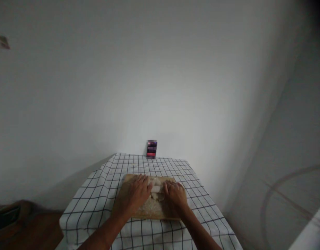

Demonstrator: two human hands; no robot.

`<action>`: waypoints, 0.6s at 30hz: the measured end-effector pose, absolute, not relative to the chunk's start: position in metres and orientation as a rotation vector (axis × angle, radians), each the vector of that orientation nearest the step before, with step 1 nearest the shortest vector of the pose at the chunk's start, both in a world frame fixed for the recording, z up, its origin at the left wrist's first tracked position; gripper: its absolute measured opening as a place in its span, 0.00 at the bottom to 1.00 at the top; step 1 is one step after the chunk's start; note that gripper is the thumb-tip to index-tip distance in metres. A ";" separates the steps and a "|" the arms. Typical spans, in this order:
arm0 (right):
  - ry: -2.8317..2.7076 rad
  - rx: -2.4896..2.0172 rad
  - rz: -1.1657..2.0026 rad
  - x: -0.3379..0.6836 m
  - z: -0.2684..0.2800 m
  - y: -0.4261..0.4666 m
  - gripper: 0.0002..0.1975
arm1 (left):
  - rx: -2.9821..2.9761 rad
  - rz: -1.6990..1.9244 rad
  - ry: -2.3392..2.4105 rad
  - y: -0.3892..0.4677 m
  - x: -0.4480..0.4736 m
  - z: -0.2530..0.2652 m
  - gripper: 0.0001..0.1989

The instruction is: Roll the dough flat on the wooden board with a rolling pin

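Note:
A pale rolling pin [156,189] lies crosswise over a piece of dough [157,197] on a wooden board [145,213] dusted with flour. The dough shows on both the far side and the near side of the pin. My left hand [140,189] covers the pin's left end, fingers bent over it. Over the right end rests my right hand [176,194], its fingers curled down around the pin. Both ends of the pin are hidden beneath my hands.
The board sits on a table with a white, black-checked cloth [94,198]. A phone-like upright object [151,149], blurred out, leans against the white wall [160,86] at the back. Lower left stands a brown wooden piece of furniture [27,222].

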State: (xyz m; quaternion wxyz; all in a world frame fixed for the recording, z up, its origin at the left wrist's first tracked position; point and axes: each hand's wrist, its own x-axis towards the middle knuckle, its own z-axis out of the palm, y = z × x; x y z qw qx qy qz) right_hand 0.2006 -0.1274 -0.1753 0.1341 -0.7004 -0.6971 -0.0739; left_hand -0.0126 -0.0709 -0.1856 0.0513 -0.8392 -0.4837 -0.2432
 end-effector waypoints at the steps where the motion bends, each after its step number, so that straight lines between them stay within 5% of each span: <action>1: -1.992 -2.023 -0.201 0.199 -0.179 -0.135 0.25 | -2.560 -0.751 -1.475 -0.076 -0.014 -0.184 0.23; 18: -1.937 -1.939 -0.081 0.201 -0.166 -0.119 0.28 | -2.639 -0.725 -1.450 -0.069 -0.012 -0.181 0.24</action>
